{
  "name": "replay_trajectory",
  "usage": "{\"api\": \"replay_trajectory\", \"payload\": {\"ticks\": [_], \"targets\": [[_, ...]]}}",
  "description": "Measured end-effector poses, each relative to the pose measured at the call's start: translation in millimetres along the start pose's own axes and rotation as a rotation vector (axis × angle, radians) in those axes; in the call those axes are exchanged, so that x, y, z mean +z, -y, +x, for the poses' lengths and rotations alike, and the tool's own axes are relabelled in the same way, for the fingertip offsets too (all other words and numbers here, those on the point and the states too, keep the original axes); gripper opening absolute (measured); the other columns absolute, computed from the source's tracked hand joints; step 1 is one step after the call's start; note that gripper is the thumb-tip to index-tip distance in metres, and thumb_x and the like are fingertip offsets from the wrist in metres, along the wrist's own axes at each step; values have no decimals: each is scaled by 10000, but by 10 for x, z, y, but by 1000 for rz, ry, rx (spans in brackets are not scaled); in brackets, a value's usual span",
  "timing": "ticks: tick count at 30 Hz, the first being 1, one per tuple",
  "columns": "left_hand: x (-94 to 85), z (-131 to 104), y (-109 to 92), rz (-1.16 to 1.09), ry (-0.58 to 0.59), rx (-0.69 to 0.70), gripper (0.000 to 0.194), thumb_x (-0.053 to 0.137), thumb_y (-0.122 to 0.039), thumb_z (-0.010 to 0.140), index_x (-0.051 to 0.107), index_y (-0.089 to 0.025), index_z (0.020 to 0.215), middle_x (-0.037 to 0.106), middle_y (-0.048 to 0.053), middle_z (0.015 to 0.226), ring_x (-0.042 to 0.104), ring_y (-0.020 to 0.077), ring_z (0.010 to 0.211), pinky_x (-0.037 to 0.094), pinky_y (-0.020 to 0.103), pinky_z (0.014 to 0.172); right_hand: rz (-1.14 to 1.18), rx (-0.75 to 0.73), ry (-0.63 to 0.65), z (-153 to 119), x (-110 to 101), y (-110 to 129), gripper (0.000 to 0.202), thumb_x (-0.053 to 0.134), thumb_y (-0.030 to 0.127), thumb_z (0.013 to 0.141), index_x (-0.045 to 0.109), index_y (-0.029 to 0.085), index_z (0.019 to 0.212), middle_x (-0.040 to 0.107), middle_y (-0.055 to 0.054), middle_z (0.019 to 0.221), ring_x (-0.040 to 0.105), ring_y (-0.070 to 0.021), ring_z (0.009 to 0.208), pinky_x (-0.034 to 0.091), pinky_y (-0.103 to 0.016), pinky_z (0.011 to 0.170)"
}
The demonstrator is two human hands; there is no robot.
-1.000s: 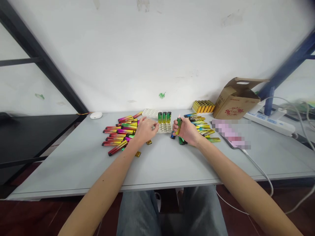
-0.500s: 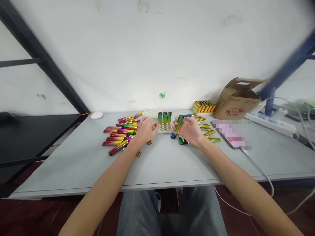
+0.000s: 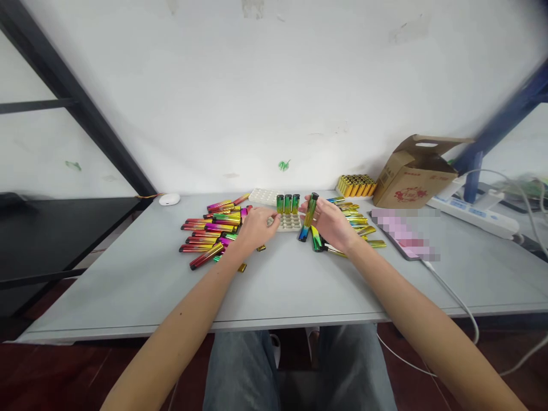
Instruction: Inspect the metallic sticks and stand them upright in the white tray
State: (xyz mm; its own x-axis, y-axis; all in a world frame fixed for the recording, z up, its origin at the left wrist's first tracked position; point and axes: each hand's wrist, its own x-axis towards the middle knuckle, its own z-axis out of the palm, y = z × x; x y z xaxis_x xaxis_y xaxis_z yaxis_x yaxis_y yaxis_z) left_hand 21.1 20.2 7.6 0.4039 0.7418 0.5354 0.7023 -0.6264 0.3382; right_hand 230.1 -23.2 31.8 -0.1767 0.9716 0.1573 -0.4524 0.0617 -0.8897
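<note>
Lighters (image 3: 206, 256) lie in two heaps on a grey desk (image 3: 128, 302).
The left heap (image 3: 218, 227), mostly red and gold, and the right heap (image 3: 356, 220), largely yellow, flank a front tray (image 3: 290, 224); a rear tray (image 3: 265, 197) sits behind. A white case (image 3: 169, 199) lies farther left; a gold block (image 3: 356, 186), open box (image 3: 413, 188), phone (image 3: 400, 234) and power strip (image 3: 475, 214) occupy the right.

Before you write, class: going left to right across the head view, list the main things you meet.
White case, left pile of lighters, left hand, three upright lighters, right hand, cardboard box.
</note>
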Motion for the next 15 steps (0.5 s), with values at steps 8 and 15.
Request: {"api": "replay_trajectory", "payload": {"ticks": [8, 15], "targets": [[47, -69, -350, -360, 32, 66, 326, 561, -412, 882, 630, -182, 1103, 703, 71, 1054, 652, 202, 968, 506, 336, 876, -296, -204, -55, 30, -62, -119, 255, 777, 372, 711, 662, 251, 904, 684, -26, 1137, 584, -196, 1113, 439, -346, 968], [37, -47, -471, -772, 185, -24, 302, 547, -351, 889, 636, -153, 1098, 709, 62, 1008, 668, 183, 896, 532, 313, 832, -436, -160, 51, 19, -61, -176, 288, 745, 433, 743, 708, 296, 994, 567, -4, 1358, 486, -240, 1279, 423, -384, 1027]]}}
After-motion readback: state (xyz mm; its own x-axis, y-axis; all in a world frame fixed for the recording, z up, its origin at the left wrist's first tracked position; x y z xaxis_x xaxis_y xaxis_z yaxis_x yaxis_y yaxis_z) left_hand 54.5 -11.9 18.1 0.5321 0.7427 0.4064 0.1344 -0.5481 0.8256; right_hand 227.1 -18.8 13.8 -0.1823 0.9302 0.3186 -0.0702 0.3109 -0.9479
